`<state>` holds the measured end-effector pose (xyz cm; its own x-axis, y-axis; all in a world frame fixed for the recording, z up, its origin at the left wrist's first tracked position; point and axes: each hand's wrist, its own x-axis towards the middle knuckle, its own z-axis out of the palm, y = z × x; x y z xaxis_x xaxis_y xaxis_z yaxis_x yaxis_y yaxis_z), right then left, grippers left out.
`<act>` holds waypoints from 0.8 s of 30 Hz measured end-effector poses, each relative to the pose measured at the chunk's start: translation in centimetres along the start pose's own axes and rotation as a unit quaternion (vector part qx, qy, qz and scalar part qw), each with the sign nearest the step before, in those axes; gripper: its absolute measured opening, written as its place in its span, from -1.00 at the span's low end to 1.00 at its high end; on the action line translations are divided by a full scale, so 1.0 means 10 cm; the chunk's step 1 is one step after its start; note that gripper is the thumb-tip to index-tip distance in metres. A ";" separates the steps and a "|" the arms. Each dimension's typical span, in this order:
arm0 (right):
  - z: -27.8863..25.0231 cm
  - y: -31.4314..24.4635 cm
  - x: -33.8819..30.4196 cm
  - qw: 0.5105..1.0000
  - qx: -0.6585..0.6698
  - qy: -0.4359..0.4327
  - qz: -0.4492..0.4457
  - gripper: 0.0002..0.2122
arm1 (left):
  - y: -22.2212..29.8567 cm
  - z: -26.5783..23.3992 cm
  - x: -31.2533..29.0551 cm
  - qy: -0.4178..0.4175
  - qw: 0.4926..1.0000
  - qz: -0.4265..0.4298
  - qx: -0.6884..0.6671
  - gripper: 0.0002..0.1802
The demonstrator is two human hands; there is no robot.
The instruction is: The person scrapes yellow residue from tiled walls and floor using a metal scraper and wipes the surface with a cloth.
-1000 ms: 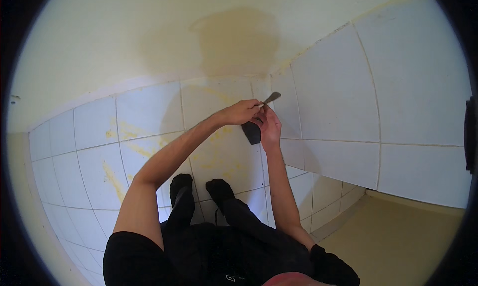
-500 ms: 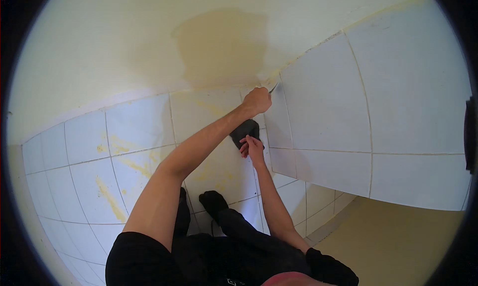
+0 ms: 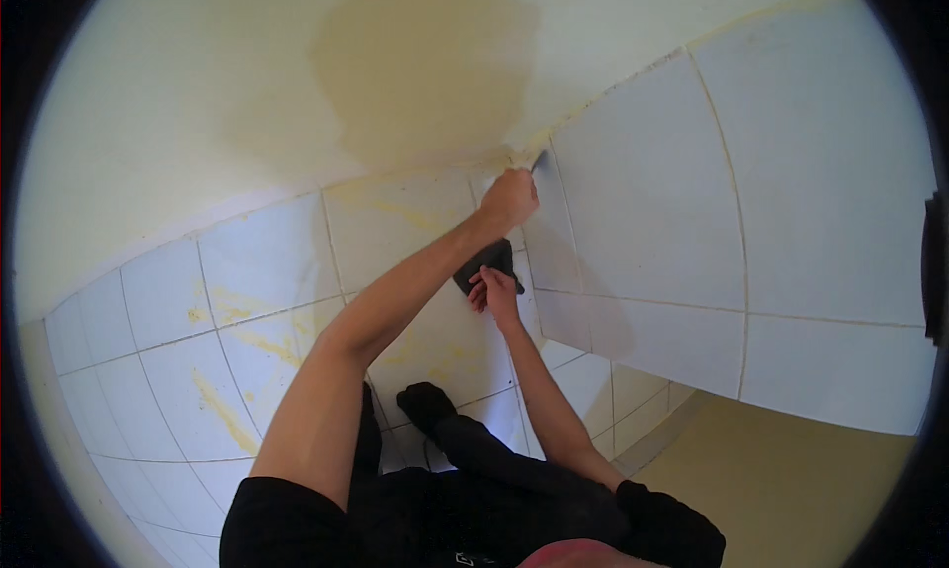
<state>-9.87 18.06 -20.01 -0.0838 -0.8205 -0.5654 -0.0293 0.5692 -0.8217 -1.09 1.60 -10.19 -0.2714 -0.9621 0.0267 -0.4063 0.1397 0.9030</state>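
Note:
My left hand, closed round the grip of a scraper, reaches to the corner where the two tiled faces meet. Its thin blade shows beyond my knuckles, close to the tiles' upper edge; the grip is hidden in my fist. Below that hand is a small black container, partly covered by my right hand. My right thumb lies across its near side and the fingers curl beneath, so the hand seems to grip it. What it contains cannot be made out.
White tiles with yellow smears run along the left. A large tiled face rises on the right, with a rough yellowish edge. Above is a cream wall with my shadow on it. My dark-socked foot is below; beige floor lies lower right.
The scraper blade has shifted a little up and left along the corner, its angle slightly changed. My right hand and the black container stay almost where they were.

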 end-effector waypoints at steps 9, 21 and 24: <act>0.01 -0.02 -0.02 1.000 0.001 -0.004 0.011 -0.68 | -0.01 0.06 -0.03 -0.015 1.000 0.004 -0.013 -0.81; -0.01 -0.08 -0.29 0.999 -0.009 -0.049 -0.016 -0.71 | -0.03 0.01 0.01 -0.041 0.998 -0.042 -0.008 -0.79; -0.01 -0.02 -0.41 0.999 -0.022 -0.035 -0.005 -0.71 | -0.14 0.00 0.05 -0.044 0.998 -0.043 0.000 -0.79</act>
<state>-9.59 21.30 -17.49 -0.0130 -0.8270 -0.5620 -0.0746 0.5613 -0.8242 -0.70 0.93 -11.44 -0.3118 -0.9459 -0.0893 -0.4317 0.0573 0.9002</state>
